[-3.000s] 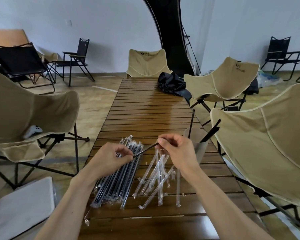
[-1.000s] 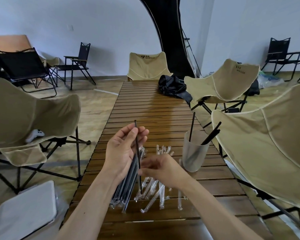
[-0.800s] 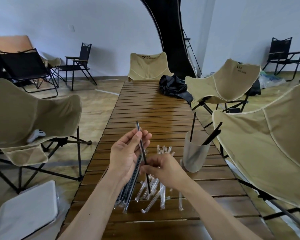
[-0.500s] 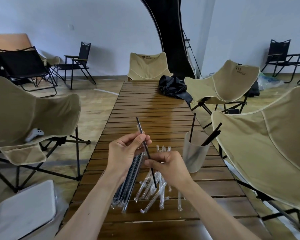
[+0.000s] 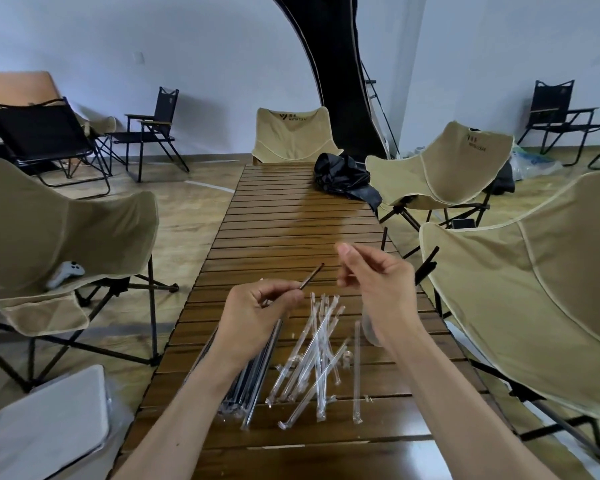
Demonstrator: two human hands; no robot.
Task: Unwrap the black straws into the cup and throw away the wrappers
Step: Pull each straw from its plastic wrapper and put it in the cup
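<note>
My left hand [image 5: 257, 306] grips a black straw [image 5: 311, 278] whose tip pokes out up and to the right. My right hand [image 5: 378, 282] hovers just right of that tip, thumb and fingers apart, with nothing visible in it. The clear cup [image 5: 369, 329] stands behind my right wrist, mostly hidden; black straws in the cup [image 5: 426, 266] stick up past my hand. A bundle of wrapped black straws [image 5: 253, 375] lies under my left forearm. Several empty clear wrappers [image 5: 321, 355] are scattered to the right of the bundle on the slatted wooden table [image 5: 291, 220].
A black bag [image 5: 343, 178] lies at the table's far end. Beige folding chairs [image 5: 520, 299] stand close on both sides and at the head. A white game controller [image 5: 66, 271] rests on the left chair. A white box [image 5: 45, 420] sits at the lower left.
The straw was upright between both hands with my right hand pulling down on it. Now my right hand has let go and risen toward the cup, and my left hand holds the straw tilted low.
</note>
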